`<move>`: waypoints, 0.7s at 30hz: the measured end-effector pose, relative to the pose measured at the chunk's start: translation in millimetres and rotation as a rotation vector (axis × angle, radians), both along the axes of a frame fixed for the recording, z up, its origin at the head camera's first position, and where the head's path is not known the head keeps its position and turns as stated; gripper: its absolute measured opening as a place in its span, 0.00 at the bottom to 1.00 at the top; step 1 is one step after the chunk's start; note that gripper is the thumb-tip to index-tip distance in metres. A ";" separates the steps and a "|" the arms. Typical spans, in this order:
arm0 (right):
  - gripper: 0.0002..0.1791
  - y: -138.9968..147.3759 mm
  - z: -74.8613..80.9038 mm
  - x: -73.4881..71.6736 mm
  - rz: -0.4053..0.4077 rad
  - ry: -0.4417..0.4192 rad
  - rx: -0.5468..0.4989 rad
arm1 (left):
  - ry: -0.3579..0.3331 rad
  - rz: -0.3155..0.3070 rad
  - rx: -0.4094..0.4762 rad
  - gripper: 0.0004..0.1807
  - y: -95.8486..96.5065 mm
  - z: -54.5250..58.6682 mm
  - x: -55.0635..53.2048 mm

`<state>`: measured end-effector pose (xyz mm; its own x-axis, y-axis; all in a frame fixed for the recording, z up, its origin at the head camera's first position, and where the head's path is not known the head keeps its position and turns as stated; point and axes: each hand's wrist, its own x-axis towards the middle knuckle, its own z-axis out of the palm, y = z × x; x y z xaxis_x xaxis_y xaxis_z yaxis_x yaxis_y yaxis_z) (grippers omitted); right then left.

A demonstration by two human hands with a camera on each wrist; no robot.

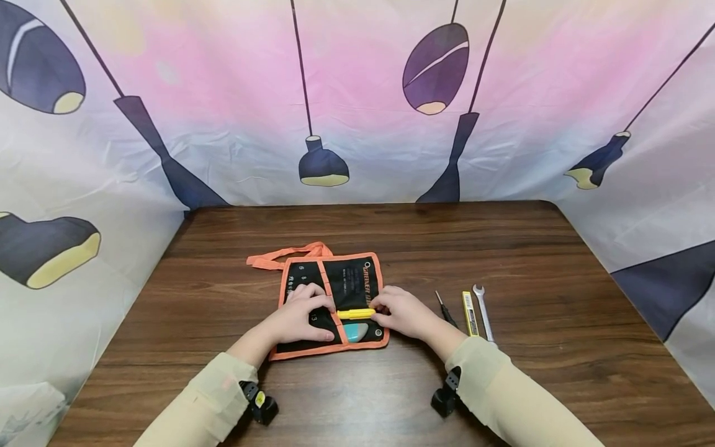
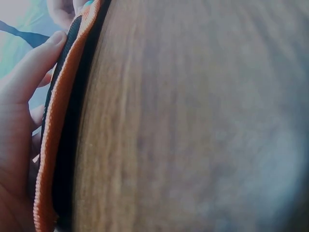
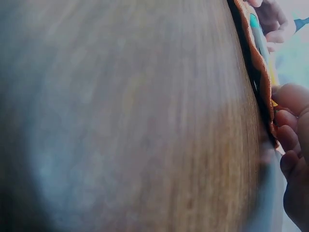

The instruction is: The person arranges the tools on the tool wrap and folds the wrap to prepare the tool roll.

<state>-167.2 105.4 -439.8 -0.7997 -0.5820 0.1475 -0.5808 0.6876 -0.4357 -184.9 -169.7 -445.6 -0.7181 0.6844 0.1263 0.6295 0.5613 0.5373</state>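
Note:
A black tool pouch with orange edging lies spread on the table in the head view. A slim yellow tool with a ridged body lies across it, its left end at the orange pocket band. My right hand pinches the tool's right end between thumb and fingers. Below it a teal and grey tool sits partly in a pocket. My left hand rests on the pouch's pockets, thumb and index finger spread near the band. In the left wrist view the thumb lies against the pouch.
Right of the pouch lie a small black screwdriver, a yellow narrow box or packet and a wrench. Orange straps trail from the pouch's upper left. A printed curtain stands behind the brown wooden table.

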 end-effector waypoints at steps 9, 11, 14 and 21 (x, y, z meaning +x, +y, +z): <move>0.06 -12.0 3.3 0.0 0.031 -0.021 0.058 | 0.000 0.008 -0.007 0.20 -1.0 -1.8 0.6; 0.07 -15.5 3.6 0.3 0.034 -0.030 0.052 | 0.006 0.004 -0.001 0.20 -0.8 -1.8 0.8; 0.07 -20.1 3.2 0.5 0.027 -0.047 0.029 | 0.021 -0.005 0.005 0.20 0.0 -1.7 0.5; 0.07 -25.3 1.9 0.0 -0.007 -0.065 -0.002 | 0.006 -0.004 -0.010 0.21 -0.5 -3.3 -1.5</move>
<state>-167.2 80.1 -437.9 -0.8113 -0.5765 0.0968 -0.5469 0.6902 -0.4738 -186.4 -170.2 -448.9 -0.7148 0.6883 0.1240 0.6350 0.5643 0.5276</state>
